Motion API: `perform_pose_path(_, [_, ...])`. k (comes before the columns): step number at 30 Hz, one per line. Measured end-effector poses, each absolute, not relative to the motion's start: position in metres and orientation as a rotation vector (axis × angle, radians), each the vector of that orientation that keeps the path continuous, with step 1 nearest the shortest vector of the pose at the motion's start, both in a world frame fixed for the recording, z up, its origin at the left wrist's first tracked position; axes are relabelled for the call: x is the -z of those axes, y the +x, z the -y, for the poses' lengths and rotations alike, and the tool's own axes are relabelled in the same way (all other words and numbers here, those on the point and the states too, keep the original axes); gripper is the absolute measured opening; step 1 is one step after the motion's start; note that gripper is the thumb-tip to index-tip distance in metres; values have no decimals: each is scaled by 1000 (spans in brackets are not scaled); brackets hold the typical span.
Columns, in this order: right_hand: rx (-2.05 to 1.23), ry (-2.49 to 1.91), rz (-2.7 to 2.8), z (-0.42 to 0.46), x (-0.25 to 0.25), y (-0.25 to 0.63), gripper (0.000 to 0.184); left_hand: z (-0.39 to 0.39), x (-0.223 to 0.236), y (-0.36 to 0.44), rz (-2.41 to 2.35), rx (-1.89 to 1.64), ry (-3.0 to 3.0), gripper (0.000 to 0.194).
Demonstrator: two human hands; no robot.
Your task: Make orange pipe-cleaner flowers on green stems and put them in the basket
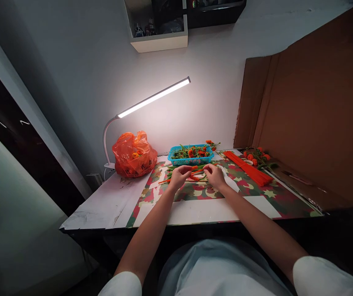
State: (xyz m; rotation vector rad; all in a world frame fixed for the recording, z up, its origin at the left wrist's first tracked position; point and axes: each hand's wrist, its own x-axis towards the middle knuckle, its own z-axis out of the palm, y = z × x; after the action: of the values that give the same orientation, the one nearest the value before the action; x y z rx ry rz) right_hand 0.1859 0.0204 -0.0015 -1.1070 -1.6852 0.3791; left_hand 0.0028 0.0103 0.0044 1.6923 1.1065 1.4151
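Note:
My left hand (180,176) is closed in a pinch at an orange pipe cleaner (195,167), just in front of the blue basket. Opposite it, my right hand (215,175) also pinches, its fingertips close to the same thin orange piece. How the piece runs between the fingers is too small to make out clearly. Beneath and around both hands lie several green stems (172,168) and a few more orange pieces. The blue basket (190,162) behind them holds orange flower heads (201,151) with green stems.
An orange plastic bag (135,158) stands left, near a lit desk lamp (154,98). To the right lie a bundle of orange pipe cleaners (249,169), a white roll of tape (248,162) and finished-looking orange flowers (253,157). Tall cardboard (306,111) borders the right side.

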Motion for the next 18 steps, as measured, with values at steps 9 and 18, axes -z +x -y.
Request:
perform_pose_path(9, [-105, -1090, 1854, -20, 1, 189, 24, -9, -3, 5, -1229, -1423, 2067, 20])
perform_pose_path(18, [-214, -1089, 1793, -23, 1, 191, 18, -8, -4, 6, -1213, -1476, 2004, 22])
